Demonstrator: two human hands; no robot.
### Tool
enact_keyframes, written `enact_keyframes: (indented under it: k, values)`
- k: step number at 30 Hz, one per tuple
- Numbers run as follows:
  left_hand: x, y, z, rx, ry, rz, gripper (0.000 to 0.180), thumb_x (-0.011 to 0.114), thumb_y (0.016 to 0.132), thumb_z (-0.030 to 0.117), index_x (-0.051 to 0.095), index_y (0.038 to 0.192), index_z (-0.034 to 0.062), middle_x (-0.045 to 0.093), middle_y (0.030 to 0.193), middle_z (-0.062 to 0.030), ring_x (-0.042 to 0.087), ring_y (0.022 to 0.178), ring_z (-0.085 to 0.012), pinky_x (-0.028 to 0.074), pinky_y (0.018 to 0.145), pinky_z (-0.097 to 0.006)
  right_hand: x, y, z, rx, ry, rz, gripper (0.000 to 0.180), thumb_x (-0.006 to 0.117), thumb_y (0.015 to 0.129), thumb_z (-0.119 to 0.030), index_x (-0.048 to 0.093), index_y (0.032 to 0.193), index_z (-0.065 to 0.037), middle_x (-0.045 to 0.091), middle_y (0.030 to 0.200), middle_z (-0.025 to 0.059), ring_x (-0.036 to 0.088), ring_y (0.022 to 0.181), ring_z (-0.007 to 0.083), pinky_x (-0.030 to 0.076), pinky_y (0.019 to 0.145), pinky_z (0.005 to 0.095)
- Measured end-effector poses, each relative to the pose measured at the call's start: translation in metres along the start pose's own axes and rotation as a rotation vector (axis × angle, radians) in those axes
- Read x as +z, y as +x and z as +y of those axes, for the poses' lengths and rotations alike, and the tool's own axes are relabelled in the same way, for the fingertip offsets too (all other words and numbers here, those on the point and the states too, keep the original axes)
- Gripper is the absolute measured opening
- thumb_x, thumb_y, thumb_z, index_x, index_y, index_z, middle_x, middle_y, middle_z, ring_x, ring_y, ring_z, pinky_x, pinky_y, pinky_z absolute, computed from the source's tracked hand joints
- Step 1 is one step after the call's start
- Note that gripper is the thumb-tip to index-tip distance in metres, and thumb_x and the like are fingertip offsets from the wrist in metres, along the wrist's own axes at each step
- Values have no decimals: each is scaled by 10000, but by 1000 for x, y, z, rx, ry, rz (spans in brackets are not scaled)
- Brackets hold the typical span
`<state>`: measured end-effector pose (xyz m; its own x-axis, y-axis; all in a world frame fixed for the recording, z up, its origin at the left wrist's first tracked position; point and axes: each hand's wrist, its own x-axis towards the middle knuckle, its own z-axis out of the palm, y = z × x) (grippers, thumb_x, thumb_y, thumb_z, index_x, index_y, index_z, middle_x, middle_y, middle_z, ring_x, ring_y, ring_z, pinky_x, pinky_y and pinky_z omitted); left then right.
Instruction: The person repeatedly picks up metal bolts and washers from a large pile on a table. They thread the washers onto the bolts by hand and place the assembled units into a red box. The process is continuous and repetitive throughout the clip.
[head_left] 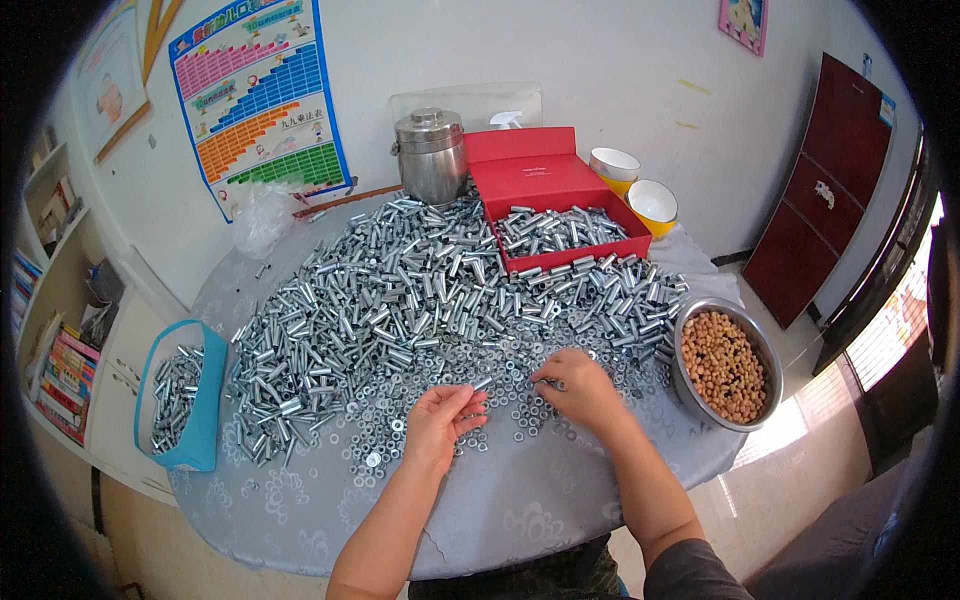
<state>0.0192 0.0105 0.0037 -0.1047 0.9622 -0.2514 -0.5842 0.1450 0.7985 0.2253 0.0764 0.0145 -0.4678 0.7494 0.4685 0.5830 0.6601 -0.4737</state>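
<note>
Left hand (440,425), low centre of the frame, palm turned up and fingers curled loosely, pinching one small metal sleeve (482,383) at the fingertips. Right hand (580,390), just right of centre, palm down with fingers drawn together over the scattered washers (520,410), fingertips touching them; whether anything is actually gripped there, cannot tell. Above both hands, across the middle of the frame, a broad heap of silver sleeves (400,290) on the round table (520,510) with its grey patterned cover. Upper centre, a red box (560,215) partly filled with more sleeves, a steel lidded pot (432,155) beside it, two yellow bowls (635,185) to its right. Far left, a blue bag (185,400) holding sleeves at the table's rim. Right, a steel bowl of nuts (725,362) just beside the heap. Likely trouble: round sleeves rolling off the heap and over the table's near edge if nudged by a wrist; washers sliding on the smooth cover; stray metal bits slipping into the bowl of nuts, being so close; the bag tipping off the rim under its load.
</note>
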Motion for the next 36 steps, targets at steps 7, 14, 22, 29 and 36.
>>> enact_keyframes:
  k: [7,14,22,29,36]
  values:
    - [0,0,0,5,2,-3,134,588,811,85,532,888,-9,616,868,-152,607,724,-165,538,634,-290,8,2,-6,-130,-35,-52,139,652,653,-117,652,785,-74,568,766,65,542,778,249,424,697,355]
    - [-2,1,-1,5,11,8,132,587,812,85,534,888,-8,616,867,-152,607,729,-167,538,630,-293,0,-2,-9,-52,-129,-95,105,648,626,-132,625,717,-85,559,766,58,532,764,247,404,681,362]
    - [0,0,0,4,11,9,129,590,810,86,536,882,-7,616,867,-152,608,739,-167,537,628,-286,12,2,-9,-105,-67,-48,113,657,657,-159,635,747,-95,551,755,44,525,769,241,390,697,358]
    - [2,-1,0,0,27,23,123,592,808,83,538,876,-4,616,865,-150,608,734,-167,536,631,-285,24,4,-2,-134,-103,-44,95,654,654,-133,631,733,-86,554,719,43,533,727,239,397,662,353]
    - [2,-2,1,-8,14,9,126,597,803,78,537,874,-8,616,861,-151,612,742,-175,537,633,-292,12,5,-20,243,408,111,108,659,700,-86,620,781,-27,629,771,60,601,704,177,466,644,284]
